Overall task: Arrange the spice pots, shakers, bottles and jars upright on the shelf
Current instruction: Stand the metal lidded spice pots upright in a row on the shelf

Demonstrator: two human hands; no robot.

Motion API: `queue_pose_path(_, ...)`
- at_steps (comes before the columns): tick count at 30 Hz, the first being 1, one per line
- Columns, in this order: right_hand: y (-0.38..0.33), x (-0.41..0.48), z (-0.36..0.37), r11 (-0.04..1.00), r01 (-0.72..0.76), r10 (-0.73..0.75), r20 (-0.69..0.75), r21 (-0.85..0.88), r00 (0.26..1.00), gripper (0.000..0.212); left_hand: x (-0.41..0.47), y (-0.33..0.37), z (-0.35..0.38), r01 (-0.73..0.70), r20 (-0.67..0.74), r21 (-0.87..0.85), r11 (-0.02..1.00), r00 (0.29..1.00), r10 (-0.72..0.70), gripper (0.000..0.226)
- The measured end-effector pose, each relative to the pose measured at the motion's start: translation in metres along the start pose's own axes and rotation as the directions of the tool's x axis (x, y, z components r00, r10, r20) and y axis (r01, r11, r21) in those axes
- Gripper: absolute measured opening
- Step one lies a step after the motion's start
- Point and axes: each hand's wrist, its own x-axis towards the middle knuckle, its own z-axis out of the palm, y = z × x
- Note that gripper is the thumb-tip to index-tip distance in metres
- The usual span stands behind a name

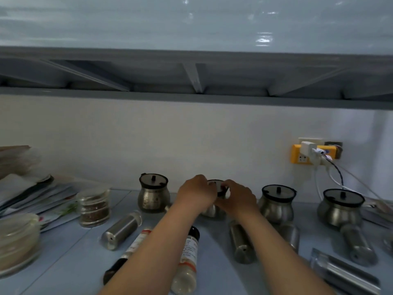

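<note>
Two hands met on one spice pot, which stood upright straight ahead of us at the far side of the counter. The left hand curled its fingers over the left rim of the lid and the right hand pinched the right rim, so neither was nearer. We judged the next work lay closer in: a steel shaker lying under the right wrist, long axis towards us, and a bottle lying beneath the left forearm
</note>
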Motion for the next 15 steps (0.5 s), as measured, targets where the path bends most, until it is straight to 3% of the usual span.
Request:
queue_pose_path(2, 0.001, 0.001, 0.003, 0.999, 0.004, -0.004, -0.008, 0.038, 1.0, 0.046, -0.002, 0.002, 0.005, 0.021, -0.008, -0.032, 0.999, 1.0, -0.021, 0.041)
queue_pose_path(9, 0.002, 0.006, 0.01, 0.999, 0.046, -0.046, -0.023, 0.012, 0.999, 0.051, 0.004, -0.009, 0.005, 0.012, 0.045, -0.178, 0.984, 0.999, -0.004, 0.034)
queue_pose_path(15, 0.003, 0.005, 0.012, 0.973, 0.096, -0.093, -0.024, 0.208, 0.995, 0.039, 0.005, -0.015, 0.008, -0.007, 0.11, -0.189, 0.982, 0.994, 0.029, 0.022)
